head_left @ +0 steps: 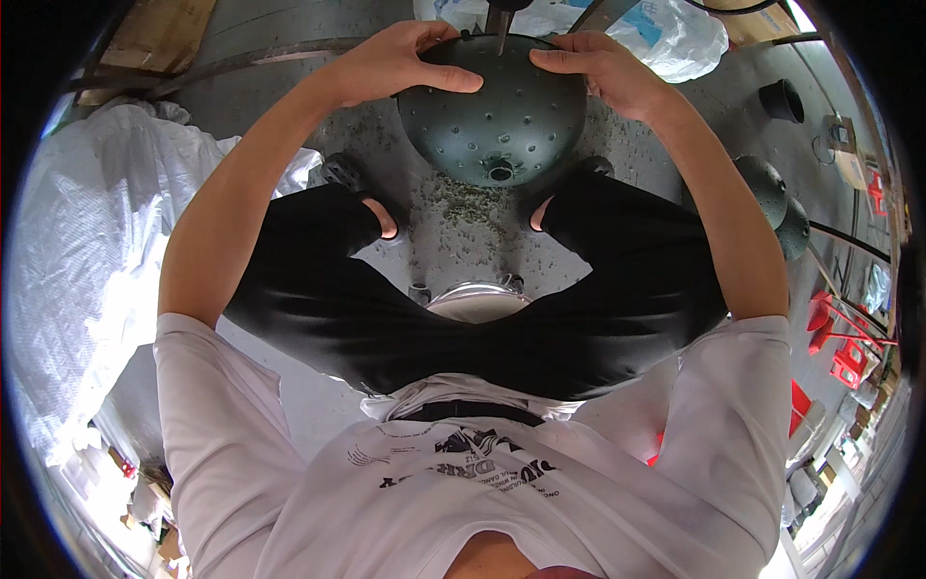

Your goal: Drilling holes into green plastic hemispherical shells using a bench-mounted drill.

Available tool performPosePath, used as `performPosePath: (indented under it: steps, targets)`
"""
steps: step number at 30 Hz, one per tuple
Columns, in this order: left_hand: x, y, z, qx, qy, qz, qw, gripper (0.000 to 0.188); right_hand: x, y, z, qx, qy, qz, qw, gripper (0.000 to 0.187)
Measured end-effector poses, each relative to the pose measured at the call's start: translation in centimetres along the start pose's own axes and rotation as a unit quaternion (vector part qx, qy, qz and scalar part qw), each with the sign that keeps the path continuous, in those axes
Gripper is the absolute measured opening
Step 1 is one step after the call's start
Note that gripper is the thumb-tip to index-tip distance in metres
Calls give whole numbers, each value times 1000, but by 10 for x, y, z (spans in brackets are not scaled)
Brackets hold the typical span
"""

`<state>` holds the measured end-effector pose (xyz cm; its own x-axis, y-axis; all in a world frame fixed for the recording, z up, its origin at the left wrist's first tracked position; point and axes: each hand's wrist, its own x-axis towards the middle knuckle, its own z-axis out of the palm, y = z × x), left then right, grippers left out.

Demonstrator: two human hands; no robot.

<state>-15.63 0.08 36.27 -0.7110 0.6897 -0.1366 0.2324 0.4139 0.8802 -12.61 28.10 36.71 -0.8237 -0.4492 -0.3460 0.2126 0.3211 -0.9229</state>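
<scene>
Lettering (479, 472) across my shirt (357, 521), left hand (394, 66) and right hand (603, 66) gripping green dome (497, 121), metal rod (504, 35) above, white sack (87, 241) leftward

dark green dome (482, 114) | scattered small round marks | held, ringed hole (500, 174) on near side

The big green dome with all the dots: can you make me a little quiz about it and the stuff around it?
1. Which hands touch the green dome?
2. True or false: the big white sheet is on the picture's left.
3. Pick one. The bits on the floor are mostly: A red; B greenish; C bright white.

Key:
1. Both, the left hand and right hand.
2. True.
3. B.
</scene>
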Motion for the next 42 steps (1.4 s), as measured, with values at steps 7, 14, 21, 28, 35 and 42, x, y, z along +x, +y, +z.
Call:
performPosePath:
  steps: [7, 14, 21, 28, 35, 42]
  targets:
    - [-2, 3, 0, 6, 3, -1, 1000, 71, -1, 0, 2, 11, -9, 9, 1000, 40]
    - [1, 2, -3, -21, -31, -14, 999, 69, 3, 7, -4, 21, -5, 18, 1000, 39]
    - [1, 4, -3, -73, -48, -46, 995, 65, 1, 6, 3, 22, 36, 11, 999, 37]
    - [2, 1, -5, -89, -71, -38, 993, 64, 2, 8, 1, 47, 12, 20, 999, 35]
    - [3, 0, -4, -98, -78, -50, 991, 62, 0, 9, 0, 69, 2, 31, 997, 34]
    - [0, 4, -7, -73, -58, -34, 995, 62, -2, 1, 6, 68, 12, 35, 997, 38]
